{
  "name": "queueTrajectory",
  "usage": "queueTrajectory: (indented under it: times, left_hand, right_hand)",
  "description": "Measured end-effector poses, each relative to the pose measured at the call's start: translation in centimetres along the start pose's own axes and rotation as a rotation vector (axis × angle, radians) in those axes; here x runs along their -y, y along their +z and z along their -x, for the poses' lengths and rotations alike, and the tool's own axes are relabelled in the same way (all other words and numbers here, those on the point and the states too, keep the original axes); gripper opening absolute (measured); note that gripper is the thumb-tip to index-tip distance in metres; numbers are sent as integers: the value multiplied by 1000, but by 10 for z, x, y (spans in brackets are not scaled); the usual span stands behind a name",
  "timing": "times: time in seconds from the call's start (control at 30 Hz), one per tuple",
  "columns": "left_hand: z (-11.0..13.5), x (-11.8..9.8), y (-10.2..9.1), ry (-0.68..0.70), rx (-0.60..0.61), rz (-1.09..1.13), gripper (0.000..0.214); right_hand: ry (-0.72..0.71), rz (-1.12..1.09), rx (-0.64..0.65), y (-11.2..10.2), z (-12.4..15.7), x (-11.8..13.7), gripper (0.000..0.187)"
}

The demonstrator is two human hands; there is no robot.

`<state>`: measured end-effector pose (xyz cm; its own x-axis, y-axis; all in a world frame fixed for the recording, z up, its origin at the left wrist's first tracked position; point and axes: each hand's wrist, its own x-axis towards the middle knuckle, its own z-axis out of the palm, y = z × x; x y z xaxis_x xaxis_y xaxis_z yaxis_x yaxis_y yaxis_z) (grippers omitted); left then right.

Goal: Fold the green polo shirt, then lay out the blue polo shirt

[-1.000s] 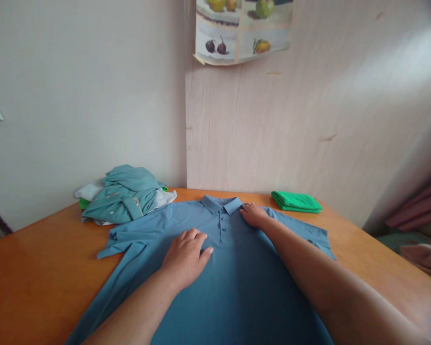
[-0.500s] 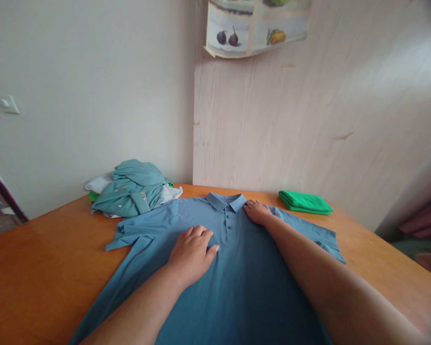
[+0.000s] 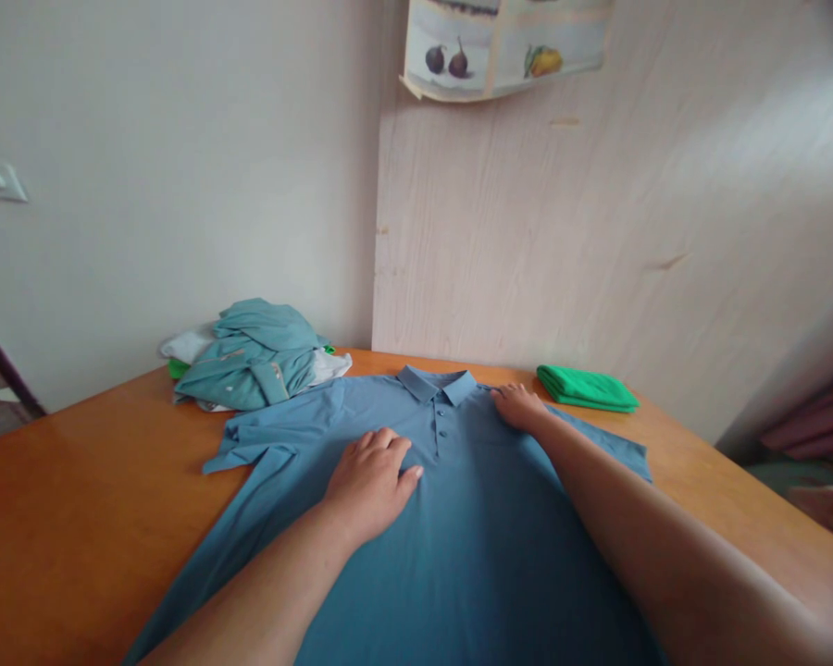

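Observation:
A blue polo shirt (image 3: pixel 458 536) lies spread front side up, its collar at the far end and its buttoned placket in the middle. Flat on the chest, left of the buttons, rests my left hand (image 3: pixel 373 481), palm down with the thumb apart. My right hand (image 3: pixel 520 407) touches the shirt's right shoulder, fingers stretched out, holding nothing. The left sleeve shows some folds. My right forearm hides part of the right side of the shirt.
An orange-brown wooden table (image 3: pixel 76 518) bears the shirt. At the back left is a heap of crumpled clothes (image 3: pixel 256 356), close to the left sleeve. A folded green cloth (image 3: pixel 587 388) lies at the back right, near the wall (image 3: pixel 492 231).
My right hand has slid from beside the collar outward along the right shoulder. My left hand stays on the chest. The view has shifted slightly.

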<state>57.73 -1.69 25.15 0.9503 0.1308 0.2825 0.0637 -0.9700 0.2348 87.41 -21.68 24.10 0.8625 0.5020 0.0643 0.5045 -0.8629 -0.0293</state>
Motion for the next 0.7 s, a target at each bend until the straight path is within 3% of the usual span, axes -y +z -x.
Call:
queueTrajectory:
  times: [0.33, 0.7]
  left_hand:
    - [0, 0, -1, 16, -13, -39, 35]
    - [2, -2, 0, 13, -30, -42, 34]
  right_hand:
    - [128, -23, 10, 6, 10, 1, 73]
    - [56, -35, 3, 4, 19, 22, 73]
